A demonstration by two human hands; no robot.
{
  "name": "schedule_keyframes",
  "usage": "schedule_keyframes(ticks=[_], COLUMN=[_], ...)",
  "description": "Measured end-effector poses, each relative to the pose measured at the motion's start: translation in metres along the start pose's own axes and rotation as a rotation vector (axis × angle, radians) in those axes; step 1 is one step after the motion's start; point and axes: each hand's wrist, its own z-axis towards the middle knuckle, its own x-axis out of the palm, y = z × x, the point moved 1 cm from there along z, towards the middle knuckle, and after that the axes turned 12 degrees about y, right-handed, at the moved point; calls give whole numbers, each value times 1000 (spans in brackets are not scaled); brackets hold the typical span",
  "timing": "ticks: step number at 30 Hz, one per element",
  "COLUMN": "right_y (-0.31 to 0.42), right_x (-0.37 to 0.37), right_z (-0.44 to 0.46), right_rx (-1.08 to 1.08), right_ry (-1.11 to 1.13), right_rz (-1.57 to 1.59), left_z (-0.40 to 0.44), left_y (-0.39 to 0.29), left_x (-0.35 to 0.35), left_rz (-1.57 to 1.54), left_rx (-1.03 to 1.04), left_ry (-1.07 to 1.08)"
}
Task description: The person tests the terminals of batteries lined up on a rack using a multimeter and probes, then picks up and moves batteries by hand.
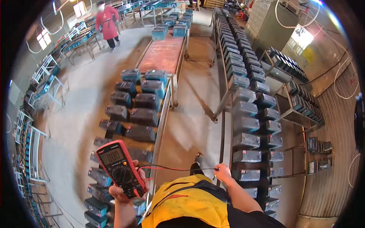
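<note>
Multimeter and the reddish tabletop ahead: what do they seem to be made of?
The multimeter looks like hard plastic: a smooth red rim, perhaps rubbery, around a dark face. The reddish tabletop could be sheet metal or painted board; its streaky, faintly glossy surface leaves that open.

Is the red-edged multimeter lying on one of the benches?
No, the left hand holds the multimeter up, its display facing the camera.
</note>
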Motion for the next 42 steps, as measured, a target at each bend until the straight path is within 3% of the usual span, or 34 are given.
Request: schedule_keyframes(ticks=[2, 5, 10, 13, 17, 20, 21, 25, 29, 31, 33, 35, 39, 40, 41, 42], right_y=[-15, -28, -13, 18, 23, 28, 27, 48, 112, 148, 184, 191, 217, 222, 228, 232], right_x=[-23, -62, -150, -206, -230, -246, -250, -287, -348, -376, -402, -407, -414, -420, -426, -435], right_z=[45, 114, 208, 259, 333, 377, 396, 462, 539, 580, 616, 654, 696, 704, 705, 705], right_rx=[-28, 69, 54, 43, -59, -120, -150, 12, -217, -193, -167, -246, -214, -229, -234, -252], right_ry=[-7, 20, 56, 111, 101, -18, -67, -12, -272, -282, -260, -294, -281, -303, -321, -352], right_rz=[-82, 117, 337, 264, 335, 212, 145, 420, 189, 256, 336, 235, 248, 211, 177, 153], left_z=[41, 107, 207, 252, 329, 389, 411, 527, 701, 803, 894, 966, 1076, 1107, 1140, 1182], left_y=[9, 25, 61, 85, 99, 96, 91, 44, -40, -85, -134, -164, -171, -174, -176, -181], left_x=[-12, -40, -71, -99, -138, -176, -193, -285, -414, -449, -489, -515, -542, -548, -525, -528], left_rz=[-14, 79, 134, 163, 140, 175, 185, 257, 408, 506, 646, 568, 759, 842, 971, 993], left_rx=[4, -36, -167, -217, -312, -355, -376, -505, -627, -599, -590, -653, -779, -784, -758, -601], left_ry=[-44, -65, -145, -269, -271, -282, -294, -339, -414, -616, -466, -626, -769, -619, -638, -444])
